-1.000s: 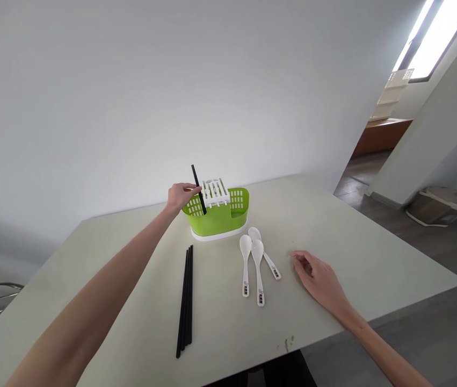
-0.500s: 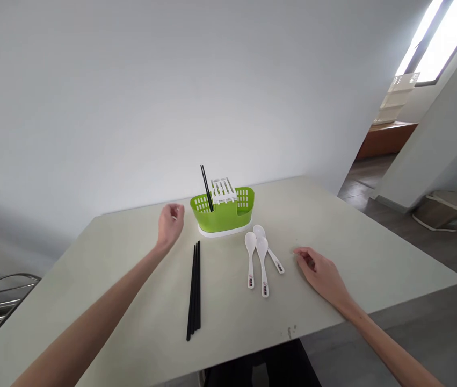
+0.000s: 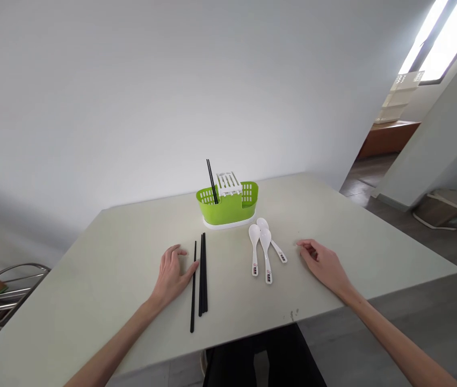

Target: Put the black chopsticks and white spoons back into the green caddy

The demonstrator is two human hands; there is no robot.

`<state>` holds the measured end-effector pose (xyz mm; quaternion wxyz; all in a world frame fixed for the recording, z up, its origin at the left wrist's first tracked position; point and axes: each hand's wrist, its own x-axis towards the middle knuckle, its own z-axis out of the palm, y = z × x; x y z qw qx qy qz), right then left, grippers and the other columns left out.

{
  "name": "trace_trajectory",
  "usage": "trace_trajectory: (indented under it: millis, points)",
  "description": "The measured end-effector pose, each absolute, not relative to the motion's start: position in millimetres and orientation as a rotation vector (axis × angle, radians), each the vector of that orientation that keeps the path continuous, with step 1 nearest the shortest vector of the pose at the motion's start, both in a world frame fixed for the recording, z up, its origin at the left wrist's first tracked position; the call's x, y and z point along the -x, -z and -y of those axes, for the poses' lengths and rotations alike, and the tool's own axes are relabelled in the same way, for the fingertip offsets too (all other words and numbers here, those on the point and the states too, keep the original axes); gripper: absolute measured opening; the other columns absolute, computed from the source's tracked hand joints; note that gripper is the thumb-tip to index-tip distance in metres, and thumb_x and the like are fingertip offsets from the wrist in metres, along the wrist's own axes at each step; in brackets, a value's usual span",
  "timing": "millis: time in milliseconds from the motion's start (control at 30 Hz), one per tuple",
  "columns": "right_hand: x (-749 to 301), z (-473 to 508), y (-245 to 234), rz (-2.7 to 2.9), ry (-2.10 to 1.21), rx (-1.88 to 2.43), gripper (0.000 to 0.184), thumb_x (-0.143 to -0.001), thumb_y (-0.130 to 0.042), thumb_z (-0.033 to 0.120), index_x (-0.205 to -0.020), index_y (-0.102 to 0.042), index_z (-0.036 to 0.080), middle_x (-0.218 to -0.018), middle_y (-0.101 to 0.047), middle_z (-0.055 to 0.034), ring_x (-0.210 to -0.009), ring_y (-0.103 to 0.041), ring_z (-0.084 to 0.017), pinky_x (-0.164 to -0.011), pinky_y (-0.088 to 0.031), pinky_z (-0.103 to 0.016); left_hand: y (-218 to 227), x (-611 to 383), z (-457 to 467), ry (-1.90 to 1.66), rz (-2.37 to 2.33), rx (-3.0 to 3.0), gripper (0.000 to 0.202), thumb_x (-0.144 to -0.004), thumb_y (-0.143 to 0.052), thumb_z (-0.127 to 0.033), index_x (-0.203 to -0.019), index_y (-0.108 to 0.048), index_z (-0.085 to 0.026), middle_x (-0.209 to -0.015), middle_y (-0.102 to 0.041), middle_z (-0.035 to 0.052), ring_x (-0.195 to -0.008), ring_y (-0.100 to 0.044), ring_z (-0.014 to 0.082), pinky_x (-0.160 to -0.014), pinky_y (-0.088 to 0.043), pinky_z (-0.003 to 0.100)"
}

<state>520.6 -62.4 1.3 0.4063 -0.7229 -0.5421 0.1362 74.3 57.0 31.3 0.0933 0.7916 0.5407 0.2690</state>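
Green cutlery basket (image 3: pixel 228 212): two black chopsticks (image 3: pixel 212 181) leaning inside. Before basket, toward person: left hand (image 3: pixel 174 275) unclenched, thumb touching lone chopstick (image 3: pixel 193 295) beside chopstick bundle (image 3: pixel 203 279); three white spoons (image 3: pixel 265 236). Right hand (image 3: pixel 321 263) out past basket's right end, fingers loosely curled, visibly grasping nothing.

A second earlier, the left hand (image 3: pixel 174 275) had pinched the pair of black chopsticks (image 3: pixel 212 181) at the green cutlery basket (image 3: pixel 228 213); it had since let go and come down to the table (image 3: pixel 139 247), leaving the pair standing there unheld. Its fingers, curled together half a second before, had spread, and the thumb had reached the leftmost loose chopstick (image 3: pixel 193 301), which now lay apart from the bunched others (image 3: pixel 203 277).
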Motion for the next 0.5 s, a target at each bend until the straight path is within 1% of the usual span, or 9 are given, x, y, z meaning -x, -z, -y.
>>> trace_trajectory:
  millis: [100, 200, 333, 500]
  points:
    - [-521.1, 62.8, 0.1, 1.365, -0.346, 1.811, 0.036, -0.094, -0.050, 0.049, -0.107, -0.072, 0.024, -0.095, -0.078, -0.0051, -0.077, -0.069, -0.022, -0.079, -0.051, -0.037, -32.7, -65.9, -56.0, -0.758, -1.627, -2.320, 0.044, -0.090, -0.065, -0.064, -0.107, -0.061, -0.024, -0.144, -0.055, 0.0134, -0.142, -0.047, 0.0362, -0.117, -0.043, 0.057]
    - [-521.2, 63.1, 0.1, 1.362, -0.349, 1.809, 0.036, -0.094, -0.050, 0.050, -0.106, -0.072, 0.024, -0.095, -0.078, -0.0056, -0.078, -0.069, -0.023, -0.079, -0.051, -0.037, -34.5, -66.6, -52.8, -0.773, -1.646, -2.298, 0.041, -0.091, -0.063, -0.064, -0.100, -0.060, -0.025, -0.144, -0.054, 0.0129, -0.141, -0.048, 0.0351, -0.117, -0.044, 0.056]
    - [-521.4, 63.7, -2.1, 1.360, -0.339, 1.819, 0.035, -0.094, -0.049, 0.050, -0.105, -0.072, 0.025, -0.094, -0.078, -0.0056, -0.078, -0.069, -0.023, -0.078, -0.051, -0.037, -37.0, -79.9, -54.7, -0.763, -1.714, -2.295, 0.043, -0.092, -0.060, -0.067, -0.098, -0.058, -0.024, -0.144, -0.054, 0.0132, -0.140, -0.048, 0.0364, -0.119, -0.040, 0.059]
    - [-521.9, 64.5, -4.4, 1.365, -0.340, 1.813, 0.033, -0.094, -0.050, 0.048, -0.105, -0.071, 0.025, -0.095, -0.079, -0.0052, -0.081, -0.071, -0.023, -0.079, -0.052, -0.036, -38.9, -95.9, -68.0, -0.697, -1.798, -2.242, 0.050, -0.090, -0.056, -0.073, -0.097, -0.057, -0.023, -0.147, -0.050, 0.0175, -0.146, -0.041, 0.0399, -0.121, -0.035, 0.061]
